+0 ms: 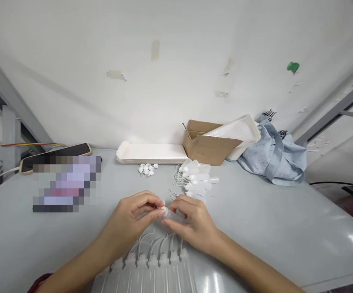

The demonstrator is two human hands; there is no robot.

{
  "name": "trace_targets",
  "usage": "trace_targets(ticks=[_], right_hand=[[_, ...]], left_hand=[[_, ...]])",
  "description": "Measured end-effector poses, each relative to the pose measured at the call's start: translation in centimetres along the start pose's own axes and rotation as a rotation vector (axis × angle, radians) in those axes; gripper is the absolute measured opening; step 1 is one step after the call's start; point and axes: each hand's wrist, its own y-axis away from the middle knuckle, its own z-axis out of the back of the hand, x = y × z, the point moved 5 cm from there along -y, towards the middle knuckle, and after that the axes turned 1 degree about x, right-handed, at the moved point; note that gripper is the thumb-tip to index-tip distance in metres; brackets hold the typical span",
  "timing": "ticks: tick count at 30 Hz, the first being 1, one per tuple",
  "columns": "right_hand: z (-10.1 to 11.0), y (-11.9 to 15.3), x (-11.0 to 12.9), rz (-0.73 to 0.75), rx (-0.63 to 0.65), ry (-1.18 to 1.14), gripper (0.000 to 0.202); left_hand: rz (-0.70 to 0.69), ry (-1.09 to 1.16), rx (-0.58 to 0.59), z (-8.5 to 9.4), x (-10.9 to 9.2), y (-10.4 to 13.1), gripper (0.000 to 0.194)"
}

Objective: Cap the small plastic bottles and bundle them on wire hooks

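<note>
Two hands: both meet over the middle of the pale grey table (270,228), working one small clear plastic bottle (170,213).
Step in hand: by my reading, fitting the white cap end (163,210) onto the bottle; cap and neck are pressed together between the two sets of fingertips.
Left hand (135,215): palm down, thumb and forefinger pinched on the cap end, wrist angled in from the lower left.
Right hand (193,221): fingers curled over the bottle body, gripping it on its side; forearm runs off the lower right.
Bottle position: held just above the tabletop, between the hands, nearer the camera than the loose pile.
Next move calls for: probably a firm push or twist along the bottle's axis, with the right hand bracing the body; whether the cap is fully seated cannot be told.
Finished row: a line of translucent bottles with bent thin tubes (152,260) lies close to the wrists, at the near table edge.
Supply: heap of loose clear bottles (196,179) beyond the right hand; cluster of small white caps (147,169) to its left.
Behind: flat white foam tray (152,152), open brown cardboard box (208,146), crumpled light blue cloth (274,156).
</note>
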Motion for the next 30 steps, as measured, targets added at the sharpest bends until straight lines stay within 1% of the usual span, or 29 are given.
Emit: trace_targets(ticks=[2, 4, 6, 8, 10, 11, 13, 16, 19, 22, 25, 27, 30], right_hand=[[-0.1, -0.2, -0.4, -0.106, 0.063, -0.083, 0.02], [-0.2, -0.4, -0.8, -0.193, 0.121, -0.167, 0.021], [-0.3, -0.4, -1.0, -0.248, 0.159, -0.23, 0.022], [-0.3, -0.4, -1.1, -0.257, 0.159, -0.238, 0.022], [-0.2, -0.4, -1.0, -0.206, 0.106, -0.179, 0.021], [-0.1, -0.3, -0.8, -0.152, 0.065, -0.129, 0.02], [0.1, -0.1, -0.2, -0.011, -0.03, -0.008, 0.017], [0.2, 0.3, 0.6, 0.178, -0.133, 0.168, 0.013], [0.2, 0.7, 1.0, 0.273, -0.204, 0.291, 0.01], [0.4, 0.8, 1.1, 0.313, -0.245, 0.355, 0.008], [0.4, 0.8, 1.1, 0.322, -0.243, 0.355, 0.009], [0.5, 0.7, 1.0, 0.308, -0.209, 0.299, 0.007], [0.5, 0.4, 0.6, 0.229, -0.137, 0.155, 0.007]], left_hand=[[-0.056, -0.037, 0.028, -0.1, -0.3, 0.1, 0.01], [-0.071, -0.024, 0.057, -0.2, -0.5, 0.2, 0.009], [-0.044, 0.006, 0.059, -0.2, -0.5, 0.2, 0.009], [0.008, 0.034, 0.046, -0.1, -0.3, 0.2, 0.01], [0.061, 0.042, 0.044, -0.2, -0.1, 0.2, 0.012], [0.085, 0.034, 0.049, -0.2, 0.1, 0.2, 0.013], [0.117, 0.008, 0.051, -0.2, 0.3, 0.2, 0.015], [0.147, 0.003, 0.033, -0.2, 0.6, 0.2, 0.018], [0.175, 0.015, 0.019, -0.2, 0.8, 0.2, 0.02], [0.206, 0.058, 0.087, -0.5, 0.9, 0.1, 0.021], [0.22, 0.076, 0.143, -0.6, 0.9, 0.0, 0.021], [0.184, 0.046, 0.131, -0.4, 0.7, 0.0, 0.018], [0.094, -0.01, 0.108, -0.1, 0.2, 0.1, 0.016]])
